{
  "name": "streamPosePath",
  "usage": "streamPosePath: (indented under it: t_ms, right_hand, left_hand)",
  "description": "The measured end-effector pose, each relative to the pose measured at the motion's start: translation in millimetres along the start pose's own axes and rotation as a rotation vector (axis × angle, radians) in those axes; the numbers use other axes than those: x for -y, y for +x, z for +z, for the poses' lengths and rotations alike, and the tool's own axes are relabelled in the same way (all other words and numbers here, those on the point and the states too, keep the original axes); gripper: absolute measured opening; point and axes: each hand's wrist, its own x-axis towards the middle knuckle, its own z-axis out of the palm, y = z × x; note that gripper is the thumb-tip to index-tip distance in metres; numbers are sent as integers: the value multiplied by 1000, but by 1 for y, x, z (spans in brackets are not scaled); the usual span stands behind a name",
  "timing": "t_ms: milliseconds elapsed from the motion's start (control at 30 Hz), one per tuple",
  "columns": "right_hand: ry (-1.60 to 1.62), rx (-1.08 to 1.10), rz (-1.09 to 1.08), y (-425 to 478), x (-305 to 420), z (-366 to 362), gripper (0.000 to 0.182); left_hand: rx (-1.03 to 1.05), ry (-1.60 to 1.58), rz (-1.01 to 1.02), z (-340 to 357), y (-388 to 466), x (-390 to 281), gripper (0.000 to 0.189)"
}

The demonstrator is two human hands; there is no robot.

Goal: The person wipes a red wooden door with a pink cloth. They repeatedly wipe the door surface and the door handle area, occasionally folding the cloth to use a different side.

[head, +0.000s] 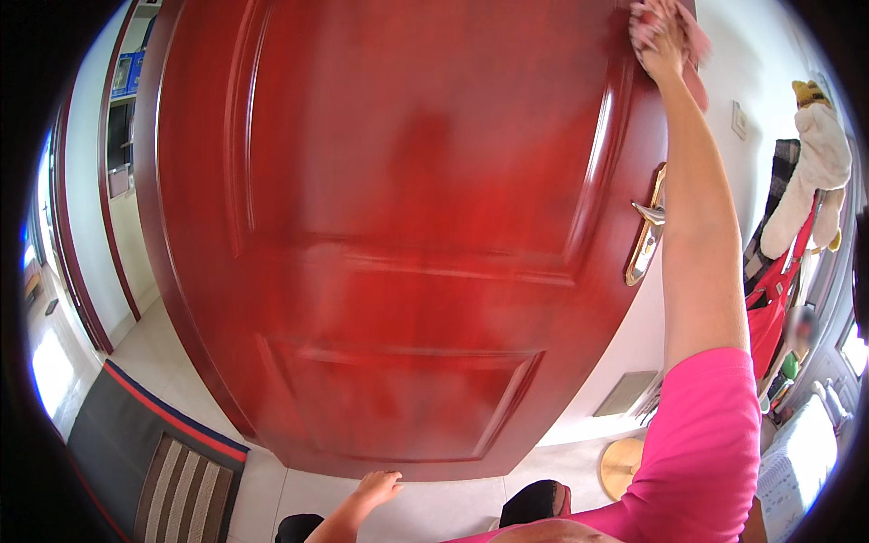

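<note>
My right hand [660,42] is raised to the upper right edge of a glossy red wooden door [421,203], and a pink cloth [694,47] is bunched under its fingers, part of it hanging over the door's edge. The hand is slightly blurred. Below it, partly behind my forearm, a gold and silver door handle [650,214] sits on its long plate. Low in front of my body hangs my left hand [381,485], near the door's bottom edge, with nothing seen in it; its fingers are loosely curled.
A dark mat [108,434] and a striped mat [183,489] lie on the tiled floor at lower left. Bags and a white plush item [818,149] hang at right, near a wall switch [739,120]. A round wooden base [619,465] stands by my right side.
</note>
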Motion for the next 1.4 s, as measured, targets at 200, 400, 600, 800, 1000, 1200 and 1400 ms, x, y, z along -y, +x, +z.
streamPosePath:
  t_ms: [200, 400, 600, 800, 1000, 1200, 1400]
  right_hand:
    - [-36, -15, 154, -63, -109, -2, 74]
    - [-49, -119, 399, -113, -35, -23, 80]
    - [1024, 266, 244, -87, 103, -60, 39]
    - [138, 56, -280, -80, 177, -66, 45]
    - [-419, 534, -115, -91, 60, -89, 45]
    - [-180, 183, 459, -135, -32, -81, 52]
    - [-63, -21, 550, -135, 21, -77, 56]
  left_hand:
    - [53, 7, 10, -12, 3, -15, 35]
    - [32, -14, 25, -3, 4, -18, 36]
    - [38, -36, 70, 2, 9, -27, 35]
    - [74, 60, 53, 9, 7, -25, 34]
    - [90, 54, -37, 0, -6, -18, 34]
    - [26, 53, 71, 8, -6, -28, 33]
    - [87, 9, 49, 5, 1, -41, 34]
